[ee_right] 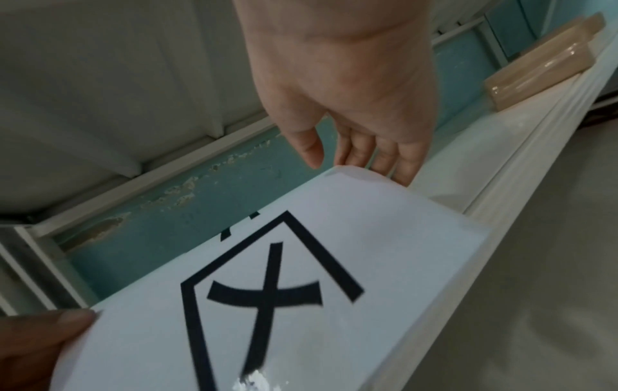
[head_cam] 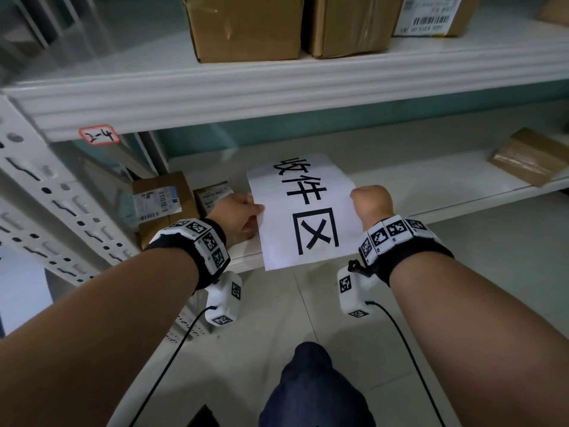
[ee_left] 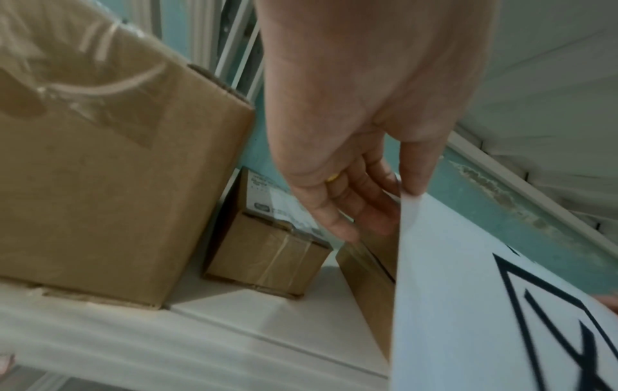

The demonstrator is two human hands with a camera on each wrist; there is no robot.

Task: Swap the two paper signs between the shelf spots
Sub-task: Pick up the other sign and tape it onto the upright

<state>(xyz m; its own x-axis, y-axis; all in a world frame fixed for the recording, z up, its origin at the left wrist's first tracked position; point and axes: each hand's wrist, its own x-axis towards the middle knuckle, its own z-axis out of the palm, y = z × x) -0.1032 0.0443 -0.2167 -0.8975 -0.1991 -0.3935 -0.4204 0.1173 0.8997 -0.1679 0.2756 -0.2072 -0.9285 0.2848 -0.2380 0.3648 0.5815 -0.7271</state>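
One white paper sign [head_cam: 304, 211] with large black characters lies lengthwise over the lower shelf [head_cam: 431, 180], its near end overhanging the front edge. My left hand [head_cam: 243, 215] pinches its left edge. In the left wrist view the left hand [ee_left: 384, 211] has its thumb on top of the sign [ee_left: 468, 304] and its fingers beneath. My right hand [head_cam: 371, 200] is at the right edge. The right wrist view shows the right hand [ee_right: 347, 158] with straight fingers reaching under the sign [ee_right: 384, 238] and the thumb lifted off it. No second sign is in view.
Two taped cardboard boxes [head_cam: 160, 201] [head_cam: 212, 192] stand on the lower shelf just left of my left hand. A flat brown parcel [head_cam: 529, 155] lies far right. Large cartons [head_cam: 246, 26] fill the upper shelf. A perforated upright [head_cam: 46, 195] stands left. My knee [head_cam: 311, 380] is below.
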